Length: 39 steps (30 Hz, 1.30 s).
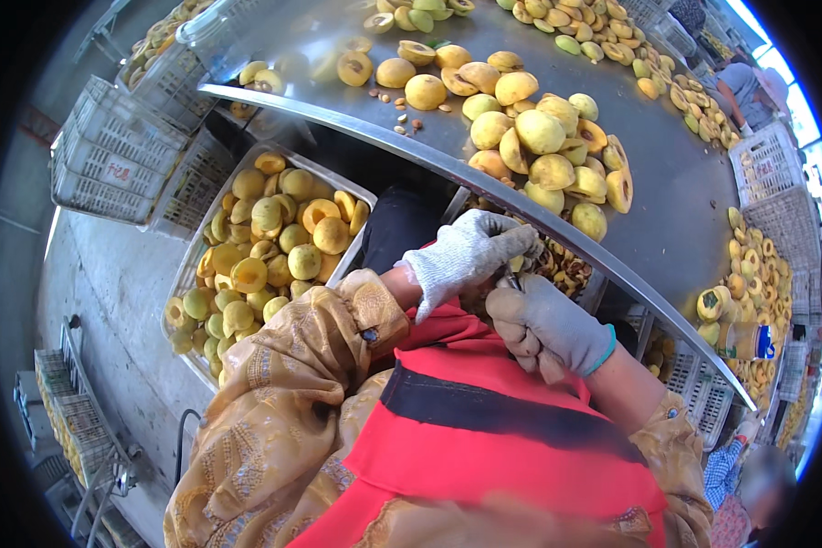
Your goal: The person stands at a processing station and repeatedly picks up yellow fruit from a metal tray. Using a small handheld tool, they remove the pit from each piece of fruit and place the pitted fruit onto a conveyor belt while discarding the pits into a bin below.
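Both my hands are close together in front of the red apron (475,447), just below the metal table's edge. My left hand (466,254), in a white knit glove, has its fingers curled and pressed together; whatever they hold is hidden. Close beside it, my right hand (548,324), in a grey glove with a green cuff, is closed round a small tool, of which only a short dark metal piece (512,278) shows. Beyond the hands, brown pits and scraps (566,269) lie in a container under the table edge. Yellow peaches (543,132), whole and halved, are heaped on the table above.
The metal table (667,187) curves across with its raised rim between my hands and the peaches. A white crate (192,352) of peach halves stands at left on the floor. Stacked crates (110,169) stand farther left. Another person (749,91) works at far right.
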Each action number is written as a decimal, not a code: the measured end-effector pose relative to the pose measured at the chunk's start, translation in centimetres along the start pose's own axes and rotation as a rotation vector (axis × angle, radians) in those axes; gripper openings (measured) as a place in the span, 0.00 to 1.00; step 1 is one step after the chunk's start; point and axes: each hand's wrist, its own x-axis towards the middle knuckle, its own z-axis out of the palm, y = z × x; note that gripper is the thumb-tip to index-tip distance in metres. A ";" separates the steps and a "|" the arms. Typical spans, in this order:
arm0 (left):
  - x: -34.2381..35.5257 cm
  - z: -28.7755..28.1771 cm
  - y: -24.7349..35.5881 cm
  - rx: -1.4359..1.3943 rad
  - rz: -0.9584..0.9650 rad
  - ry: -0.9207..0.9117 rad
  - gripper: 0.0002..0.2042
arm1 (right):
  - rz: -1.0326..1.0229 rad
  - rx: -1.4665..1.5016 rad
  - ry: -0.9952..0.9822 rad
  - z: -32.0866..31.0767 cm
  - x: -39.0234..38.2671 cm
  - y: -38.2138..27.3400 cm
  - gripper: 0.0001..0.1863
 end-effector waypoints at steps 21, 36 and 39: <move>-0.9 -7.8 -4.1 -0.392 0.381 0.563 0.15 | -0.279 0.592 -0.027 -4.0 -1.6 5.7 0.09; -0.8 -25.9 -13.6 1.112 -0.099 0.841 0.13 | -0.208 0.648 0.256 -4.5 -0.8 8.0 0.07; 0.7 -25.3 -12.7 1.243 -0.209 0.843 0.11 | -0.170 0.615 0.246 -4.1 0.1 7.0 0.07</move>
